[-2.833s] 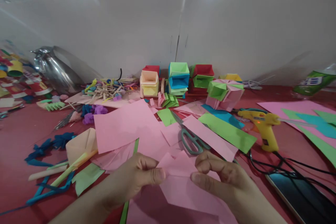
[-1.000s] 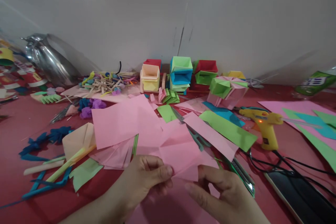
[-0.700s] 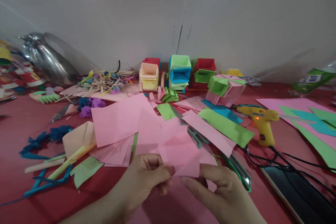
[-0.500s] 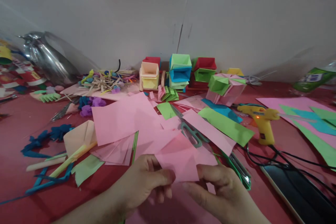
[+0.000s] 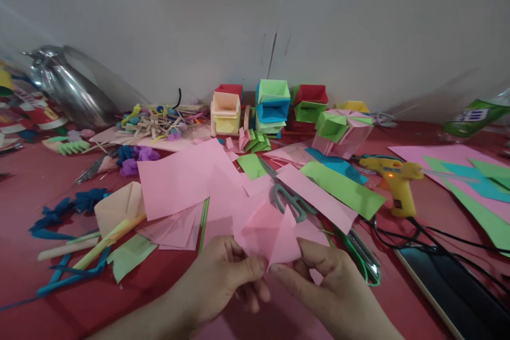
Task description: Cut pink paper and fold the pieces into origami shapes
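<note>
Between my two hands is a small piece of pink paper (image 5: 258,241), partly folded, with a pointed flap standing up on its right side. My left hand (image 5: 227,271) pinches its lower left edge between thumb and fingers. On the right, my right hand (image 5: 322,276) grips the folded corner, its thumb at the bottom edge. Just beyond the paper lie grey-green handled scissors (image 5: 292,202) among pink sheets (image 5: 181,178). A pink strip (image 5: 316,196) and a green strip (image 5: 345,190) lie to the right of the scissors.
A yellow glue gun (image 5: 398,180) with a lit orange light and black cable lies right, above a dark phone (image 5: 450,292). Folded paper boxes (image 5: 273,106) stand along the wall. A metal jug (image 5: 74,87) is at back left; blue crepe paper (image 5: 67,212) lies left.
The right corner of the pink paper has been folded over into a pointed flap. My right thumb has moved left along the bottom edge, closer to my left hand.
</note>
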A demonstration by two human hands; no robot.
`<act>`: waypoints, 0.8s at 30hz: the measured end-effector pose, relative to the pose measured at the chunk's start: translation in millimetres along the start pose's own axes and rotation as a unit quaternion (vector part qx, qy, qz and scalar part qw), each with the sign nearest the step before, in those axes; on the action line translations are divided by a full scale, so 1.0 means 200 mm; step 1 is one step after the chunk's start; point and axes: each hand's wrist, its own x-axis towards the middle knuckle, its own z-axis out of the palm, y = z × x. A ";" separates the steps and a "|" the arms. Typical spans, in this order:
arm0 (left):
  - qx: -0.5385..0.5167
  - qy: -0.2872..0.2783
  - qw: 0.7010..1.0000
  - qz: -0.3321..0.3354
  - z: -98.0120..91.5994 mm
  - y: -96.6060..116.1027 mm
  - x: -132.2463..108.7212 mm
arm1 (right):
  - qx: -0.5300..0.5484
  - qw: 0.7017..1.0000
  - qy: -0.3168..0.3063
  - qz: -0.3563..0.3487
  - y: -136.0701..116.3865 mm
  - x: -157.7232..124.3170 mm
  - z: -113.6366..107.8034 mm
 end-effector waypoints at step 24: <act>-0.019 -0.014 1.000 -0.008 -0.02 -0.01 0.01 | 0.091 0.993 -0.081 -0.005 -0.02 0.02 -0.03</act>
